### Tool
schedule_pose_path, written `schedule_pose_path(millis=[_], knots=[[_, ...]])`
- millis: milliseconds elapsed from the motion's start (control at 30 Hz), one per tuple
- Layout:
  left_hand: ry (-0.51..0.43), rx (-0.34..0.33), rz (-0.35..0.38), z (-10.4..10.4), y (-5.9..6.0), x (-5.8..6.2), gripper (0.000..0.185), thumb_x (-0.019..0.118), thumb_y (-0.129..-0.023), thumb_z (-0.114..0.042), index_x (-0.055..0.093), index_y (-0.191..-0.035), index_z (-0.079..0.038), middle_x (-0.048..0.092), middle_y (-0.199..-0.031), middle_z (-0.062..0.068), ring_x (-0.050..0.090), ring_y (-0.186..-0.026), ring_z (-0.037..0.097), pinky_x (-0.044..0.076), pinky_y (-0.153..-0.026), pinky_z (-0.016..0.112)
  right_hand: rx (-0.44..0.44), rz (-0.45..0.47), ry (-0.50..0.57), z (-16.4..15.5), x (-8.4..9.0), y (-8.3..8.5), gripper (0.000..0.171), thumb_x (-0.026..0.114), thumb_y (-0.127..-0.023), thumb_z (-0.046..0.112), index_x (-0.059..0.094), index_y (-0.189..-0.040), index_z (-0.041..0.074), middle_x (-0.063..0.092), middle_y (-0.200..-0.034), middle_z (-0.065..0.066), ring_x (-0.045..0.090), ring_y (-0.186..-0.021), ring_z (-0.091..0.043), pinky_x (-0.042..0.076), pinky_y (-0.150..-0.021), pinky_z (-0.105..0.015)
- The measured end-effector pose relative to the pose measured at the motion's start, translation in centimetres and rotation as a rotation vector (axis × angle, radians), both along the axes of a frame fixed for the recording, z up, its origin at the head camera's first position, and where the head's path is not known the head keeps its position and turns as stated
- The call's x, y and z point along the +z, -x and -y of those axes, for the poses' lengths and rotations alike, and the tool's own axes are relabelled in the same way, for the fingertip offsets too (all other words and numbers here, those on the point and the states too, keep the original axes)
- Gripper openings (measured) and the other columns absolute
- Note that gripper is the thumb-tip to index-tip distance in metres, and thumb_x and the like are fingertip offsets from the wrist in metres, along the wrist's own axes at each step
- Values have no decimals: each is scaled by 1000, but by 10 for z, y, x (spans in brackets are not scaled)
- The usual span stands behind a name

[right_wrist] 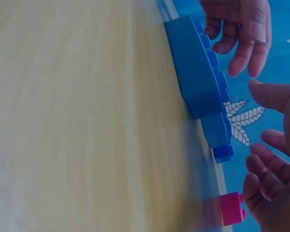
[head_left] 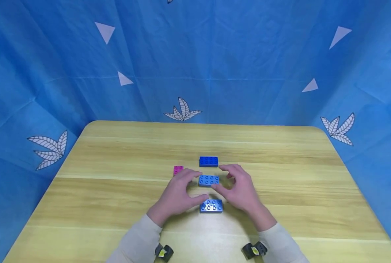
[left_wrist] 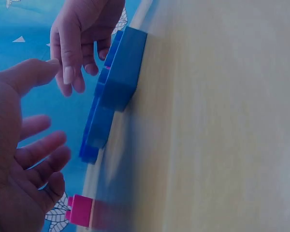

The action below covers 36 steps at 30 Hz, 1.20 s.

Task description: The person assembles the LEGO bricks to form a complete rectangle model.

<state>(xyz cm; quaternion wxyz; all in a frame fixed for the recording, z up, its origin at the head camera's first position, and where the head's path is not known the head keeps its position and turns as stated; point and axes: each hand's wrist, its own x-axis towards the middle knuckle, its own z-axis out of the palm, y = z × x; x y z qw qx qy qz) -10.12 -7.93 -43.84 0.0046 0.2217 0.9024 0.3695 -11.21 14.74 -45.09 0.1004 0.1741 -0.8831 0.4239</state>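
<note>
Nothing is held yet: the left hand [head_left: 177, 195] and right hand [head_left: 239, 190] are spread loosely either side of the middle brick [head_left: 209, 180], with no bricks joined.

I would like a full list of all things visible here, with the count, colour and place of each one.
far brick: 1, dark blue, studded, on the table beyond the hands.
middle brick: 1, lighter blue, studded, between the two hands.
near brick: 1, dark blue, studded, nearest the person, by both thumbs.
small brick: 1, pink, left of the blue row, just beyond the left fingers.
table: 1, light wood, carries all bricks.
backdrop cloth: 1, blue with white leaves and triangles, behind and beside the table.
left hand: 1, fingers relaxed, holding nothing.
right hand: 1, fingers relaxed, holding nothing.
sleeves: 2, pale.
</note>
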Motion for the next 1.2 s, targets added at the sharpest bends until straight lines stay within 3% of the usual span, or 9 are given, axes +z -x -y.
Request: schedule_pose_path(millis=[167,300,800,1200], knots=[[-48,-82,91,-4,-2,-6,59,76,-74,-47,61,-121,-14,58,-104,-5,53,-88,16,46,-75,30,19,54,-12,0,-5,1,58,84,-69,30,62,-118,9,61,-106,-4,53,-85,-20,47,-72,-37],[-36,-107,138,-6,-4,-12,54,76,-73,-48,64,-115,-17,58,-98,-7,52,-84,14,45,-72,26,27,82,-48,-1,-9,3,55,85,-68,28,63,-116,9,60,-97,-1,54,-82,-18,47,-70,-35],[-24,-170,128,-11,-5,-24,52,87,-62,-33,66,-106,-15,56,-91,-12,52,-80,9,44,-72,23,13,151,-95,3,-17,7,48,84,-69,28,66,-110,11,56,-89,2,50,-80,-16,44,-68,-31],[20,-161,152,-11,-6,-22,35,84,-67,-29,66,-96,-20,54,-90,-14,52,-79,9,44,-71,22,1,146,-107,5,-17,9,34,82,-72,17,67,-103,14,56,-83,2,50,-76,-14,44,-66,-30]])
